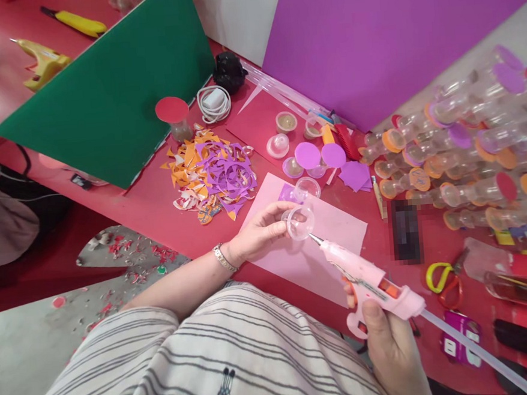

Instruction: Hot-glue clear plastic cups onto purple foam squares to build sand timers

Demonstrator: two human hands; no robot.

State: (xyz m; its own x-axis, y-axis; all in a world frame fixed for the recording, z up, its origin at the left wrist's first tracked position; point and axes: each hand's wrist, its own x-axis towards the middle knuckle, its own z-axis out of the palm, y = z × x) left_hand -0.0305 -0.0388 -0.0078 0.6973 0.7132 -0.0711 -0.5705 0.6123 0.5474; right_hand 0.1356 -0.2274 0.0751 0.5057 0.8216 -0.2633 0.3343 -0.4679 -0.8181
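My left hand [268, 226] pinches a small clear plastic cup [300, 223] above a pink sheet of paper [337, 216]. Wrapped around the handle of a pink glue gun [363, 275] is my right hand [391, 345]. The gun's metal nozzle sits at or very near the cup's rim; whether they touch I cannot tell. A long translucent glue stick [472, 345] juts out of the gun's back end. Just beyond my left hand, a clear lid or cup [308, 188] and a purple piece [290, 192] lie on the pink sheet.
Orange and purple paper scraps [212, 171] are heaped at left. Purple discs [308, 155] and small cups [286, 122] lie behind the sheet. Stacked clear cups [458, 148] fill the right side, near scissors [445, 281]. Green [120, 81] and purple [369, 33] boards stand at the back.
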